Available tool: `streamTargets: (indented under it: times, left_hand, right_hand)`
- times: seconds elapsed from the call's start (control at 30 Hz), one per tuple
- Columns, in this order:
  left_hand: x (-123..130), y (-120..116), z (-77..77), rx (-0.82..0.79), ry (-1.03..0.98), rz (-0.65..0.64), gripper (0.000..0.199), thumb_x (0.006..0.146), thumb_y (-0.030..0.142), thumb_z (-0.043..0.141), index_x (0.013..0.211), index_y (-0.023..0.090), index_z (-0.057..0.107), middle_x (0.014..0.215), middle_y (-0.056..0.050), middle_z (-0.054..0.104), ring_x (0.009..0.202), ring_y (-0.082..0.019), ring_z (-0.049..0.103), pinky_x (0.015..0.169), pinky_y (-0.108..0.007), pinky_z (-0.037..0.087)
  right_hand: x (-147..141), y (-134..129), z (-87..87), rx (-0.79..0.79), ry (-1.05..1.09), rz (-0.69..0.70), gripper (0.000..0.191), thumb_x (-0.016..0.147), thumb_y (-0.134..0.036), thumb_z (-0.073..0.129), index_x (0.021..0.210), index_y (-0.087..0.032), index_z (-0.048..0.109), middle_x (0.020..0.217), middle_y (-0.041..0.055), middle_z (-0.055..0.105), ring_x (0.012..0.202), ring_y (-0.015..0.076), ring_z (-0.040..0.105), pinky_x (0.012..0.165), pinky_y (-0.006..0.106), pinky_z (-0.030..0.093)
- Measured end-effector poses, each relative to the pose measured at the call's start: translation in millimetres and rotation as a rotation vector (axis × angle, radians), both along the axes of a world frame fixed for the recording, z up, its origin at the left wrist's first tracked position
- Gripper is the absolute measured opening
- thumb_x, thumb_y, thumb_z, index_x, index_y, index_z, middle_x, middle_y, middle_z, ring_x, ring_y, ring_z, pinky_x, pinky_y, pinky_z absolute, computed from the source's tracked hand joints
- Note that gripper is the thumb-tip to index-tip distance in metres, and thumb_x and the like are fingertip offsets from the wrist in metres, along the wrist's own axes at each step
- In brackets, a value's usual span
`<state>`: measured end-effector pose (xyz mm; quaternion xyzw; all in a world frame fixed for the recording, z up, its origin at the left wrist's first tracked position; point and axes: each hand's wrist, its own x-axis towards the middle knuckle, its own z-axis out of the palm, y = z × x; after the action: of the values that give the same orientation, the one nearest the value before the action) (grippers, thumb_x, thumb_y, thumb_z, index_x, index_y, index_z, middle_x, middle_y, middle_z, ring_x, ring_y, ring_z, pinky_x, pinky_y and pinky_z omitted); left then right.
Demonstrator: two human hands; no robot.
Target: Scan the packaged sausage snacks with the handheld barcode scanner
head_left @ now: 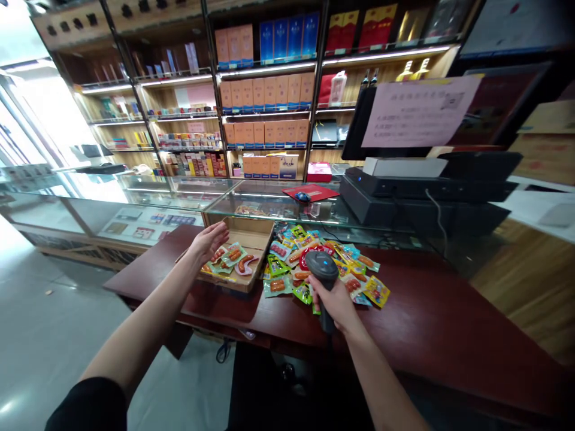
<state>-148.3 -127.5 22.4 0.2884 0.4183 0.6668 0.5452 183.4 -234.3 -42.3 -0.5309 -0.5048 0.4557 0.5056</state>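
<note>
**Q: Head view: which thing anchors this figure?**
A: The open cardboard box [258, 239] on the dark red counter [431, 317]. All positions are given from this box.

**Q: What is the state of the left hand?**
A: The left hand [209, 241] is open wide, with the fingers spread, and holds nothing. It sits just beside the box's left wall. Whether it touches the wall cannot be told.

**Q: And the right hand?**
A: The right hand [331, 296] is closed around the grip of a black handheld barcode scanner [322, 267]. It lies to the right of the box, with the scanner's head above the snack packets.

**Q: Where are the snack packets?**
A: Several sausage packets [229, 257] lie inside the box. A loose heap of colourful snack packets [281, 263] lies directly against the box's right wall.

**Q: What bounds the working area?**
A: The far edge of the box abuts a glass display case [269, 200]. A strip of counter runs between the box and the counter's near edge. The widest stretch of counter extends to the right of the heap, well away from the box.

**Q: What stands beyond?**
A: Far right of the box, a cash register [426, 185] stands on the glass. Shelves of boxed goods [265, 90] rise behind the case.
</note>
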Motion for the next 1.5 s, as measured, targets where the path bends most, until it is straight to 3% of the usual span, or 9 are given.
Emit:
streamTargets:
  times: [0.17, 0.3, 0.47, 0.63, 0.9, 1.03, 1.17, 1.3, 1.5]
  left_hand:
    - [43, -1, -5.8, 0.044, 0.194, -0.167, 0.031, 0.067, 0.025, 0.083, 0.093, 0.015, 0.068, 0.082, -0.006, 0.07, 0.078, -0.015, 0.068, 0.077, -0.03, 0.055]
    - [103, -4, -16.1, 0.218, 0.671, -0.382, 0.027, 0.071, 0.032, 0.078, 0.093, 0.017, 0.072, 0.089, -0.008, 0.073, 0.082, -0.02, 0.068, 0.077, -0.03, 0.053]
    - [173, -7, -40.0, 0.435, 1.202, -0.443, 0.022, 0.08, 0.023, 0.064, 0.098, 0.021, 0.075, 0.099, -0.008, 0.074, 0.09, -0.024, 0.067, 0.081, -0.033, 0.05]
    - [215, -1, -62.0, 0.486, 1.301, -0.531, 0.028, 0.079, 0.02, 0.062, 0.104, 0.022, 0.074, 0.104, -0.01, 0.072, 0.096, -0.026, 0.065, 0.087, -0.035, 0.048]
    - [251, 9, -82.9, 0.341, 1.513, -0.502, 0.049, 0.069, 0.047, 0.075, 0.107, 0.017, 0.068, 0.092, -0.015, 0.069, 0.096, -0.033, 0.061, 0.082, -0.039, 0.046]
    - [267, 16, -79.7, 0.466, 1.628, -0.457, 0.043, 0.074, 0.044, 0.072, 0.106, 0.016, 0.068, 0.101, -0.014, 0.067, 0.101, -0.03, 0.06, 0.089, -0.039, 0.046]
    - [287, 24, -65.4, 0.586, 1.733, -0.665, 0.038, 0.073, 0.029, 0.072, 0.108, 0.017, 0.068, 0.103, -0.012, 0.068, 0.1, -0.028, 0.063, 0.089, -0.036, 0.048]
    - [306, 29, -55.0, 0.496, 1.782, -0.866, 0.045, 0.068, 0.016, 0.071, 0.112, 0.017, 0.065, 0.107, -0.013, 0.07, 0.098, -0.027, 0.066, 0.084, -0.033, 0.05]
    - [307, 37, -45.0, 0.436, 1.771, -0.972, 0.061, 0.055, 0.014, 0.078, 0.114, 0.016, 0.064, 0.106, -0.015, 0.071, 0.097, -0.031, 0.067, 0.078, -0.032, 0.051]
  right_hand:
    - [11, -1, 9.4, 0.005, 0.028, -0.019, 0.039, 0.076, -0.055, 0.069, 0.077, -0.016, 0.064, 0.044, -0.0022, 0.054, 0.034, 0.0122, 0.046, 0.036, 0.024, 0.037]
    - [26, -5, 19.1, 0.002, 0.047, -0.065, 0.037, 0.075, -0.053, 0.071, 0.074, -0.018, 0.061, 0.044, -0.003, 0.052, 0.034, 0.0113, 0.045, 0.035, 0.024, 0.037]
    - [47, -3, 22.3, -0.057, 0.041, -0.126, 0.037, 0.073, -0.053, 0.071, 0.075, -0.018, 0.064, 0.043, -0.0028, 0.051, 0.034, 0.0124, 0.045, 0.033, 0.025, 0.039]
    - [64, 5, 14.7, -0.091, 0.031, -0.19, 0.034, 0.075, -0.052, 0.071, 0.074, -0.018, 0.064, 0.044, -0.0028, 0.052, 0.035, 0.0124, 0.046, 0.035, 0.025, 0.04]
    - [77, 17, 0.3, -0.073, 0.055, -0.163, 0.037, 0.078, -0.053, 0.069, 0.077, -0.016, 0.065, 0.044, -0.0026, 0.052, 0.034, 0.0112, 0.045, 0.036, 0.024, 0.037]
    - [80, 18, 0.4, -0.07, 0.086, -0.155, 0.04, 0.075, -0.056, 0.07, 0.077, -0.016, 0.065, 0.046, -0.0024, 0.053, 0.035, 0.0106, 0.044, 0.036, 0.023, 0.037]
    - [85, 14, 3.7, -0.077, 0.102, -0.182, 0.041, 0.073, -0.056, 0.072, 0.074, -0.017, 0.064, 0.045, -0.0029, 0.052, 0.037, 0.0113, 0.044, 0.036, 0.023, 0.038]
    - [91, 9, 3.1, -0.072, 0.105, -0.21, 0.041, 0.073, -0.056, 0.072, 0.076, -0.016, 0.064, 0.047, -0.0026, 0.053, 0.037, 0.0114, 0.045, 0.036, 0.023, 0.039]
    - [87, 3, -0.2, -0.051, 0.093, -0.226, 0.04, 0.073, -0.055, 0.072, 0.079, -0.016, 0.065, 0.047, -0.0019, 0.054, 0.037, 0.0117, 0.046, 0.035, 0.024, 0.04]
